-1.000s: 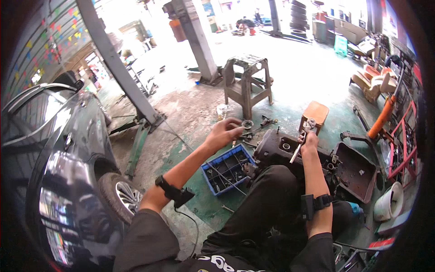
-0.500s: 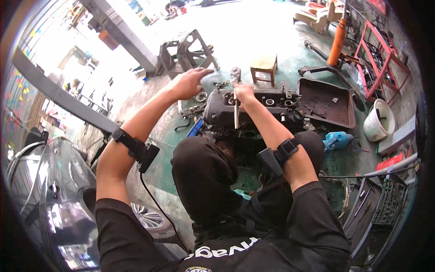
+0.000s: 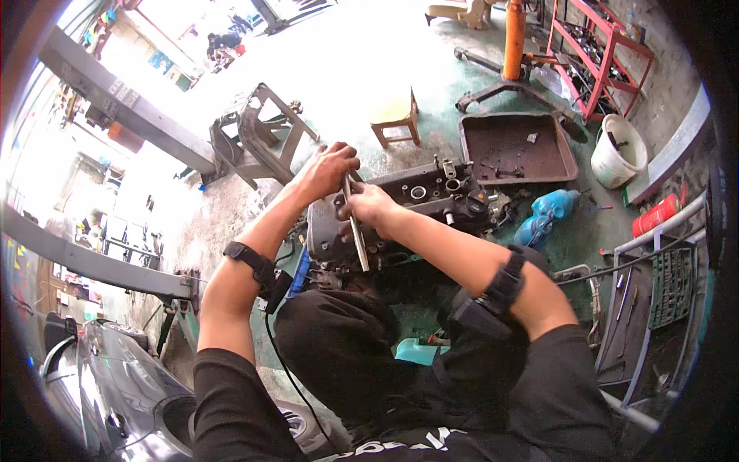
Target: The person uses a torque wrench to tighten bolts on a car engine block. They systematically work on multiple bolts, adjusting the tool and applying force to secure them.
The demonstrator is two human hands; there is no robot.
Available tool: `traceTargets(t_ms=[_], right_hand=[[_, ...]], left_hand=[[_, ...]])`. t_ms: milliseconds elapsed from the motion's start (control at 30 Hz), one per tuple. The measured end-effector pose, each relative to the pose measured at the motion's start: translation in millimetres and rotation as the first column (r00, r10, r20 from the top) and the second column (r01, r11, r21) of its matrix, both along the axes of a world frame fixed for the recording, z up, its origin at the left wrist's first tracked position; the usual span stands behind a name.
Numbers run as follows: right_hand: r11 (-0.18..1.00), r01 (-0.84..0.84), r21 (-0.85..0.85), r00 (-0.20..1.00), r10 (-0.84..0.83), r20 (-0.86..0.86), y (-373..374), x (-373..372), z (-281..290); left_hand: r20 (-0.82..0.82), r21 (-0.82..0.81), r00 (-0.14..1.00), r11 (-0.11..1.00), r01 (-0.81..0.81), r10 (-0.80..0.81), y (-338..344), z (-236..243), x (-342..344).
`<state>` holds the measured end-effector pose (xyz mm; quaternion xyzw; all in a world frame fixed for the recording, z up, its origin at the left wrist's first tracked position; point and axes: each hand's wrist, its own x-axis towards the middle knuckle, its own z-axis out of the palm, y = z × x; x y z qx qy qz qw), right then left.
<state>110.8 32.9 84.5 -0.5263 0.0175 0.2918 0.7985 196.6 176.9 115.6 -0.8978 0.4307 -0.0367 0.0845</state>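
A long silver wrench [image 3: 359, 245] slants over the dark engine [image 3: 323, 224] in front of my knees, its handle end pointing back toward me. My right hand [image 3: 372, 206] is closed round the handle. At the far end my left hand [image 3: 329, 171] curls its fingers over the tool's head, which is hidden beneath them. Both hands are above the left part of the engine's top cover. A black round cap [image 3: 476, 202] and open round holes show on the cover to the right of my hands.
A brown metal tray [image 3: 517, 178] with small parts lies behind the engine. Blue bottles [image 3: 545, 215], a white bucket [image 3: 620, 159] and a red canister [image 3: 656, 215] stand right. A wooden stool [image 3: 393, 115], black stand [image 3: 265, 138] and orange hoist [image 3: 514, 42] are farther off. A car [image 3: 131, 369] is at left.
My left hand, open and apart from the tool before, has come onto the wrench's far end. The wrench has tilted and moved nearer. My view has shifted, so the engine appears turned.
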Motion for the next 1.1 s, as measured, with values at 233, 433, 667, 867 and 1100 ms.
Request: traceTargets(t_ms=[233,433,667,867,1100], right_hand=[[0.901,-0.106,-0.42,0.976,0.176,0.132,-18.5,-0.5,17.3],[0.519,0.063,-0.852,0.588,0.671,0.452,-34.5,25.5,38.2],[0.46,-0.092,-0.883,0.688,0.671,0.278,-43.0,29.2,60.4],[0.43,-0.18,-0.885,0.744,0.648,0.164,-69.8,54.2,58.8],[-0.21,0.245,-0.946,0.692,0.721,0.02,-91.0,104.6,42.2]], left_hand=[[-0.159,-0.442,0.987,0.894,-0.071,0.0,7.1,-26.2,27.4],[-0.137,-0.491,0.99,0.87,-0.05,-0.02,-4.7,-29.4,43.4],[-0.109,-0.524,0.989,0.84,-0.139,0.095,-8.6,-37.0,36.5],[-0.065,-0.528,0.966,0.812,-0.247,0.251,-18.1,-38.8,26.1],[-0.032,-0.504,0.928,0.796,-0.336,0.371,-16.9,-35.5,-4.4]])
